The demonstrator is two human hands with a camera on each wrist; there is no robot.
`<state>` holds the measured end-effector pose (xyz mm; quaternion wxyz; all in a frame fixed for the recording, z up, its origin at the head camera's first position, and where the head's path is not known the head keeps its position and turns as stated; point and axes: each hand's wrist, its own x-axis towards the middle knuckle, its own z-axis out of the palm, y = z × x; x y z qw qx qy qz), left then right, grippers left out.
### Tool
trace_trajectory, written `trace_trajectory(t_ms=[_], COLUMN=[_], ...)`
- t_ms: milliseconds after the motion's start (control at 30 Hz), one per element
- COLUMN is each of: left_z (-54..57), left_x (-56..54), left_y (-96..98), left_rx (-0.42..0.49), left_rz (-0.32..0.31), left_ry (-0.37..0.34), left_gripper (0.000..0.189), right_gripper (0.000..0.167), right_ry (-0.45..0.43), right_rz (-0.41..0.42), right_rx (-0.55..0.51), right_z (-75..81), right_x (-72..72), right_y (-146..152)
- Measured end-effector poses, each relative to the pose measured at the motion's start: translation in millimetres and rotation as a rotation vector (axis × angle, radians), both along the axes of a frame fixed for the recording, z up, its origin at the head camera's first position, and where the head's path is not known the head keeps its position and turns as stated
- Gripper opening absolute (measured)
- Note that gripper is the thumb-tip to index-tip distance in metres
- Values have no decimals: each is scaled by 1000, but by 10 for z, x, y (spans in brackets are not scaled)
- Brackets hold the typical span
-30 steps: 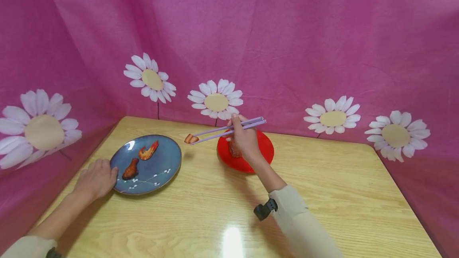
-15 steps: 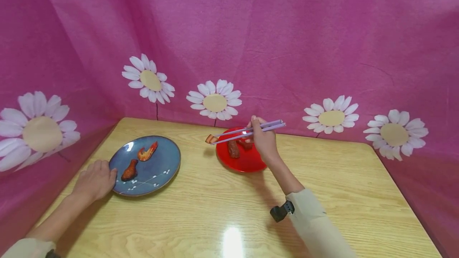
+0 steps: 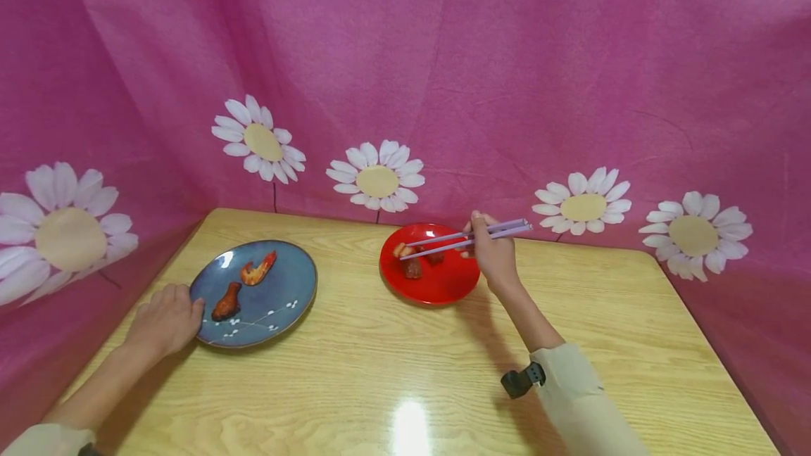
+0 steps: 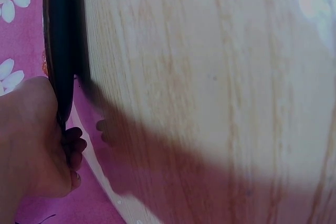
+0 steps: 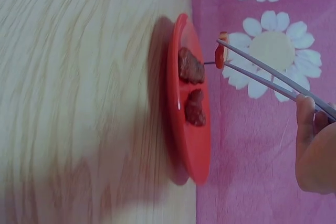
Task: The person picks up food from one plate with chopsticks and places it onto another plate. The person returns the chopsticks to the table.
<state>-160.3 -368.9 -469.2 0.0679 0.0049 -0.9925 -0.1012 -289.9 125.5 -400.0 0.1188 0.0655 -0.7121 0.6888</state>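
My right hand holds a pair of lilac chopsticks, their tips pinching a small red-and-cream piece of layered meat. The right wrist view shows that piece raised above the red plate, apart from it. Two dark brown meat pieces lie on the plate, one a ribbed chunk, the other a smaller lump. My left hand grips the near-left rim of the blue plate, thumb on top and fingers curled beneath. A drumstick and a shrimp rest on it.
Both plates stand on a light wooden table, the red one right of the blue one. A pink curtain with white daisies hangs behind the table and along its sides.
My right hand has moved right, carrying the chopsticks and layered meat from between the plates to over the red plate. The left hand keeps its grip on the blue plate.
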Motion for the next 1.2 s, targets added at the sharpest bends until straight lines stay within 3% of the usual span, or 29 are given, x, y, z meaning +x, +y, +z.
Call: trace_trajectory(t_ms=[900,1200], left_z=[0,-8], left_x=[0,-5], left_y=[-21,-28], left_rx=[-11,-12], left_rz=[-12,-24], left_ry=[-4,12], left_gripper=[31,30], right_gripper=[38,40], right_ry=[-37,-52], right_rz=[-92,-71], right_rx=[26,34], right_z=[-87,-127], right_x=[39,60], right_y=[394,426])
